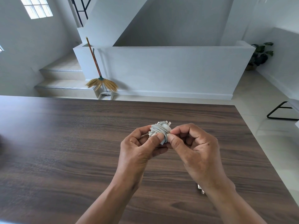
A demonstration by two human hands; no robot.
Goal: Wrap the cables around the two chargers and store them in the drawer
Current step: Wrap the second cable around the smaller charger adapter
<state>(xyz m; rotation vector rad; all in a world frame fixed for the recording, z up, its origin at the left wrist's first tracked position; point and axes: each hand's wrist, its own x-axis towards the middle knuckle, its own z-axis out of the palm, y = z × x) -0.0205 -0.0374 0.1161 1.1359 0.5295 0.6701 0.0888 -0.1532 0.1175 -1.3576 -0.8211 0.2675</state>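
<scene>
I hold the charger [159, 131], wound in its white cable [157, 128], just above the desk [64, 135]. My left hand [140, 147] clamps the bundle; my right hand [194, 146] pinches the cable's end. It seems light, the cable springy and likely to unwind, so I'd grip across the coils.

Surface [80, 143]: dark wood-grain top, matt, streaky grain, looks laminate-smooth. Cable [159, 129]: pale grey-white, smooth rubbery plastic, slight sheen. Charger [166, 126] body under it: white plastic, smooth. Small shiny metal-looking piece [201, 189] on the surface by the right wrist. Floor [258, 97]: pale glossy tiles. Broom [101, 83]: straw bristles, orange stick.
</scene>
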